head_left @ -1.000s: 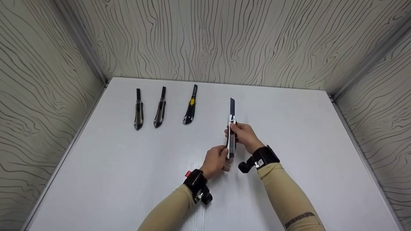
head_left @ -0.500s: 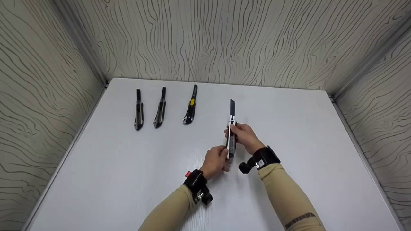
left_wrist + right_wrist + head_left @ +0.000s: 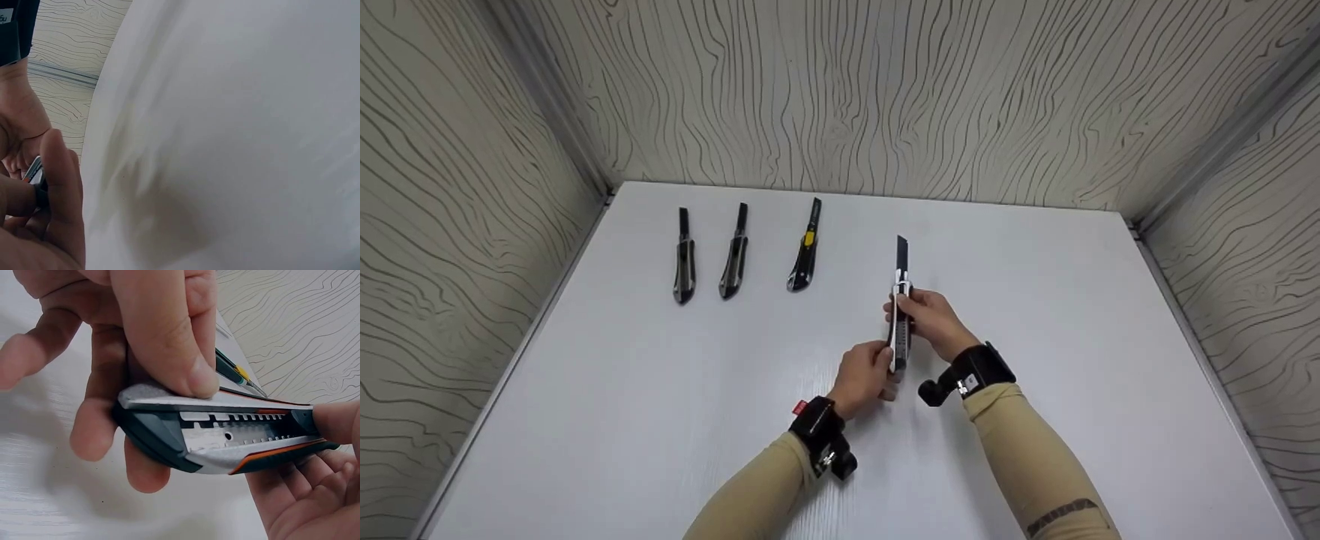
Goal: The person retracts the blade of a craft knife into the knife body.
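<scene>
Between my two hands, above the white table, is a utility knife (image 3: 901, 337) with a silver, black and orange handle. Its dark blade (image 3: 902, 255) sticks out toward the far wall. My left hand (image 3: 861, 379) pinches the butt end between thumb and fingers. My right hand (image 3: 937, 322) grips the handle near the blade end, the thumb (image 3: 334, 422) on the black slider (image 3: 301, 422). Notches along the slider's track show in the right wrist view. In the left wrist view my left hand (image 3: 62, 208) hides most of the knife.
Three more utility knives lie on the table at the far left: a grey-black one (image 3: 685, 270), another grey-black one (image 3: 733, 266) and one with a yellow slider (image 3: 804, 259). All have blades extended. Patterned walls (image 3: 840, 97) border the white table (image 3: 660, 420).
The blade has drawn back slightly into the handle, its tip nearer my hands. My right thumb has slid a little toward the butt end. The left hand and the other knives stay put.
</scene>
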The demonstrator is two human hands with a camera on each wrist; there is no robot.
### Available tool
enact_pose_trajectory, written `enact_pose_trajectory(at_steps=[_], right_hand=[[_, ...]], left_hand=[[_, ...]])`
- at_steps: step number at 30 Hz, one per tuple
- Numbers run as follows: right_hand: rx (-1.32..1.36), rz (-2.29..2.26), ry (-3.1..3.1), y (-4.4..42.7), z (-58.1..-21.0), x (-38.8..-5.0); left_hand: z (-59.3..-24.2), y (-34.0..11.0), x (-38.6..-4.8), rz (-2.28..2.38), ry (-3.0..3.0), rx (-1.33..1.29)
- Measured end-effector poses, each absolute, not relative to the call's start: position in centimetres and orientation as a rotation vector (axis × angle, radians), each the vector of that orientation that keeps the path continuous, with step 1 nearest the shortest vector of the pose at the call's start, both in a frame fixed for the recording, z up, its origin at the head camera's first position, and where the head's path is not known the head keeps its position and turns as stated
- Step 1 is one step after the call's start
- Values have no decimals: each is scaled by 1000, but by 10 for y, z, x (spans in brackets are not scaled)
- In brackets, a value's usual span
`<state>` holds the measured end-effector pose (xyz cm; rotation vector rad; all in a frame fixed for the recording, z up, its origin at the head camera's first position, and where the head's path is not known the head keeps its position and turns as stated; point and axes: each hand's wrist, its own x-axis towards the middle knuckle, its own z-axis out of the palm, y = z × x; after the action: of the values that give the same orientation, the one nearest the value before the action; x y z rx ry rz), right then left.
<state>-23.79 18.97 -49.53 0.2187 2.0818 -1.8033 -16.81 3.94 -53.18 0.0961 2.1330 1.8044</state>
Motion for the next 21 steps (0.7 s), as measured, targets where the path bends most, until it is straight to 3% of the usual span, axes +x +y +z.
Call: enact_pose_trajectory(at_steps=[21], right_hand=[[178,-1869,2017,189,-495,-237]], left_hand=[[-529,39,-169,1839,2098,50]])
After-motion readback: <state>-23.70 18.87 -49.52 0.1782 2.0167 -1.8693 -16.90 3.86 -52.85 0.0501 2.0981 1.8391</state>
